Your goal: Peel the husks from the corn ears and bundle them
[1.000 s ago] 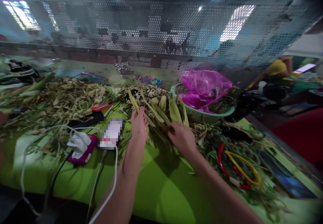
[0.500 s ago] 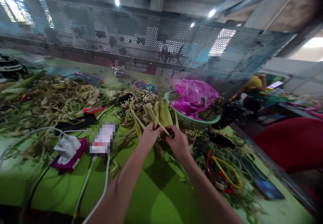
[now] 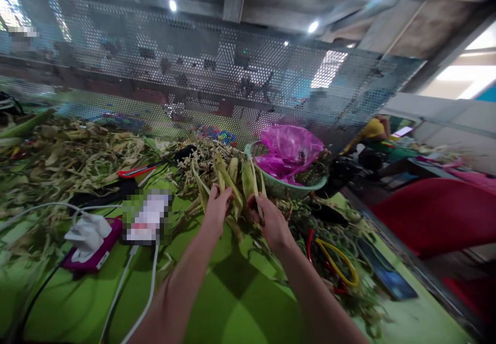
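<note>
Husks (image 3: 231, 180) are lying at the frame's centre, beside a basket (image 3: 287, 187) that is holding a pink bag (image 3: 290, 145). Long and narrow, they are showing yellow-green. The left hand (image 3: 217, 207) and right hand (image 3: 272, 221) are each pinching one, fingers nearly closed.

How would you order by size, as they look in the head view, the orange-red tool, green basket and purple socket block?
1. Green basket
2. Purple socket block, though nearer the camera
3. Orange-red tool

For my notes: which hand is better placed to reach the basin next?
Probably the right hand: it is nearer the basin; the left hand is farther off, with husks between them.
</note>
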The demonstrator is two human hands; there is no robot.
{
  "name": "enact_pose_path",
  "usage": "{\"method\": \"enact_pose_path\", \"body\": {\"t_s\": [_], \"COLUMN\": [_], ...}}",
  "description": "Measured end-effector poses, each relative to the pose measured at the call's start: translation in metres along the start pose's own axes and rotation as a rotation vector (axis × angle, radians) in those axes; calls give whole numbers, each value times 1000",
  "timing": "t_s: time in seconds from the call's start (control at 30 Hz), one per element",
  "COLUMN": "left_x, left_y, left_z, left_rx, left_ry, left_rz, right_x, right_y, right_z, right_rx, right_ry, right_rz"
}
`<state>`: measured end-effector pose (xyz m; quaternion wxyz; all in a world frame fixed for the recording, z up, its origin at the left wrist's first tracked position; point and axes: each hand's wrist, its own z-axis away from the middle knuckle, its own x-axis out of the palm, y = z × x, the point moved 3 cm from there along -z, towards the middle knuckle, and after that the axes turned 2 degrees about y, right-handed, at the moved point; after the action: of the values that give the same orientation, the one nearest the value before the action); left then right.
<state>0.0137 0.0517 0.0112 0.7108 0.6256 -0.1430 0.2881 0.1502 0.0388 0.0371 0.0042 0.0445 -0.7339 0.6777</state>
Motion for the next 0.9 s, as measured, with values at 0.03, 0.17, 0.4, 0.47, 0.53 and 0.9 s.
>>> {"method": "enact_pose_path", "body": {"t_s": [0.03,0.17,0.4,0.47,0.53,0.9], "left_x": [1,5,-3,-4,-2,-34], "left_y": [1,11,29,29,28,53], "left_z": [0,-1,-3,-2,-1,-16], "left_rx": [-3,18,118,94,54,313], "left_ry": [-12,-74,-55,-68,-99,255], "left_rz": [12,95,22,-28,-63,166], "right_x": [0,-2,-10,-12,-10,22], "right_y": [0,4,11,8,2,14], "right_z": [0,-2,-10,-11,-9,-6], "right_rx": [-2,56,27,-93,-286,-490], "right_ry": [5,37,78,121,170,-51], "right_rz": [8,15,57,173,430,1350]}}
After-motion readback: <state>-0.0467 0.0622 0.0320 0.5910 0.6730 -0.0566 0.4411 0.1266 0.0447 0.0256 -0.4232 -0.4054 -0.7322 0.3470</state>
